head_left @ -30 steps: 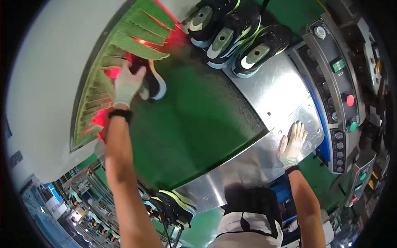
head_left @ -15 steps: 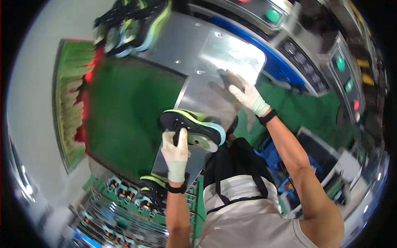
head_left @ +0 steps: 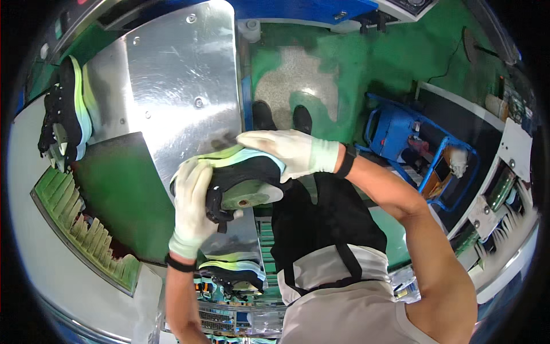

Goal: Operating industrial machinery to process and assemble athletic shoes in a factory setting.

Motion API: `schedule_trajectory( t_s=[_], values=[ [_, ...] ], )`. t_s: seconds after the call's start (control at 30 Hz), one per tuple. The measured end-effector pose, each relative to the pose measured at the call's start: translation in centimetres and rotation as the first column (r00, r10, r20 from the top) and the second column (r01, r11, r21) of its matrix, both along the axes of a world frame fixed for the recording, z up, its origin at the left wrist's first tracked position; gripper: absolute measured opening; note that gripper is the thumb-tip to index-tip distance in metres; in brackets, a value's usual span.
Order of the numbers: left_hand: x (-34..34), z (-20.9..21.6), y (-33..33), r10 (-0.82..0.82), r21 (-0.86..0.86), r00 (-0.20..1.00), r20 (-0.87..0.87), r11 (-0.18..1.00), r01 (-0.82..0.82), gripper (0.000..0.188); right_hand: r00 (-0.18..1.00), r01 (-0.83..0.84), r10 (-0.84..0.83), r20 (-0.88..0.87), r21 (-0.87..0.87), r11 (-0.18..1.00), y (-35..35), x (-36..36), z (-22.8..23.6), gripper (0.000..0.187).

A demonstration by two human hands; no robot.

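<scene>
Between my two gloved hands is a black sneaker with a yellow-green and light-blue sole, lying tilted on its side over the metal plate. My left hand wraps round its front part near the laces, thumb toward the opening. Along the sole at the heel, my right hand presses with its fingers stretched together and its thumb behind the heel. A pale insole shows in the opening. Another black sneaker lies nearer me, below my left hand. At the far left, more black sneakers stand on the metal surface.
A shiny metal plate borders a green conveyor belt, which runs under a strip curtain at the left. On the right are a blue cart and a machine with brushes. Racks stand below the near sneaker.
My right hand has come from over the metal plate onto the sneaker's heel. My left hand still holds the sneaker, with its fingers now over the sole side. The view has turned.
</scene>
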State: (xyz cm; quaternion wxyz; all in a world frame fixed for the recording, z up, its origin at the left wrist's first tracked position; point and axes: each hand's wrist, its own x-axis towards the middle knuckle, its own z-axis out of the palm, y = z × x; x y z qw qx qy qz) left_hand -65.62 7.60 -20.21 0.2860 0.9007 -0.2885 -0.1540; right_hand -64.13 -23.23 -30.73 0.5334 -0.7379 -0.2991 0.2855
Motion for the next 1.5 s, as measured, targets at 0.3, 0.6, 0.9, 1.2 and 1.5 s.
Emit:
schedule_trajectory(
  t_s=[0.3,0.6,0.9,1.2,1.5],
  values=[
    [1.7,-4.8,1.0,-0.109,-0.125,0.992,0.07,0.985,0.117,0.041,0.996,-0.022,0.022,-0.089,-0.004,1.0,0.6,0.2,-1.4,0.112],
    [1.8,-5.3,2.4,-0.042,-0.163,0.989,0.143,0.984,0.066,0.038,0.988,-0.056,0.001,-0.156,-0.351,0.935,2.9,1.0,2.1,0.124],
    [1.9,-5.0,2.7,-0.039,-0.149,0.988,0.152,0.987,0.062,0.042,0.88,-0.455,0.468,-0.076,-0.416,0.788,4.0,7.3,4.3,0.13],
    [1.4,-5.2,2.4,-0.034,-0.137,0.987,0.16,0.989,0.056,0.039,0.862,-0.505,0.469,-0.191,-0.393,0.768,4.0,7.2,4.0,0.134],
    [2.1,-4.7,2.2,-0.1,-0.113,0.985,0.138,0.987,0.116,0.036,0.982,0.178,-0.19,-0.002,-0.331,0.927,3.9,-2.4,2.3,0.117]
  ],
)
